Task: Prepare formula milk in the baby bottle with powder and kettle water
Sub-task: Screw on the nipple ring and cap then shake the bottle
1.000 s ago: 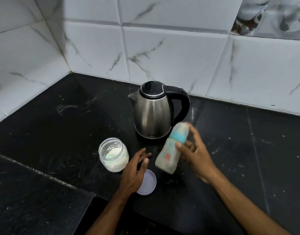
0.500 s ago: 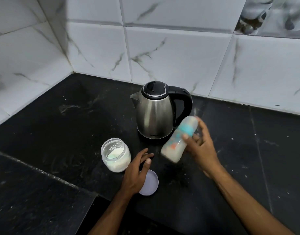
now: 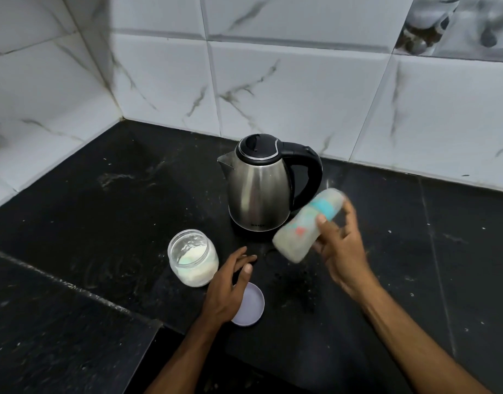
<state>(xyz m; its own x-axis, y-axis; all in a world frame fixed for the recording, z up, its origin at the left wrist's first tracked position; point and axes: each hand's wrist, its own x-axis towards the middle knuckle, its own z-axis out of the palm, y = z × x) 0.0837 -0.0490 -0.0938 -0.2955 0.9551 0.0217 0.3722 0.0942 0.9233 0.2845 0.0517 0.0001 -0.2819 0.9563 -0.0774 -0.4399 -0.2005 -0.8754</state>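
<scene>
My right hand [image 3: 339, 248] grips a baby bottle [image 3: 304, 228] with a teal collar, tilted so its cap end points up and to the right; the bottle is blurred and holds milky liquid. A steel kettle [image 3: 258, 191] with a black lid and handle stands just behind it. An open glass jar [image 3: 192, 257] of white powder sits at the left. My left hand [image 3: 229, 285] hovers with relaxed fingers over the jar's pale lid [image 3: 251, 308], which lies flat on the black counter [image 3: 102, 223].
White marble-look tiled walls [image 3: 301, 95] meet in a corner at the back left. A raised black ledge [image 3: 45, 322] runs along the front left of the counter.
The bottle in my right hand has swung between steeper and flatter tilts and shifted slightly right. My left hand has stayed over the lid.
</scene>
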